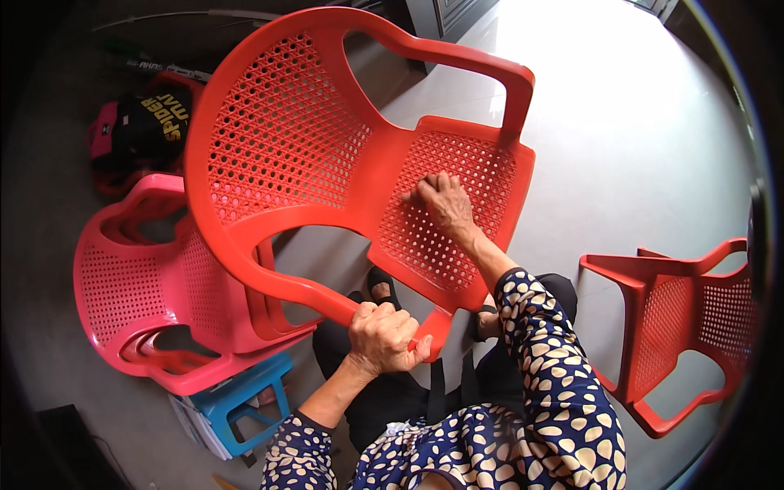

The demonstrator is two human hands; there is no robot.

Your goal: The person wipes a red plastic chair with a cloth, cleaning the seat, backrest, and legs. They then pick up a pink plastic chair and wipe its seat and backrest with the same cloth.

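Note:
A red plastic armchair [369, 173] with a perforated back and seat is tilted in front of me, its back toward the left. My left hand [384, 336] is wrapped round the front end of its near armrest, thumb over the edge. On the perforated seat rests my right hand [445, 202], its fingers bent and pressed down near the middle. Whatever may be under those fingertips is too small or hidden to make out.
Stacked pink and red chairs [122, 282] stand at the left, close to a blue plastic stool [237, 408]. Another red chair [665, 327] is at the right. A black bag [151, 122] lies far left, and a dark cabinet [449, 20] stands at the back.

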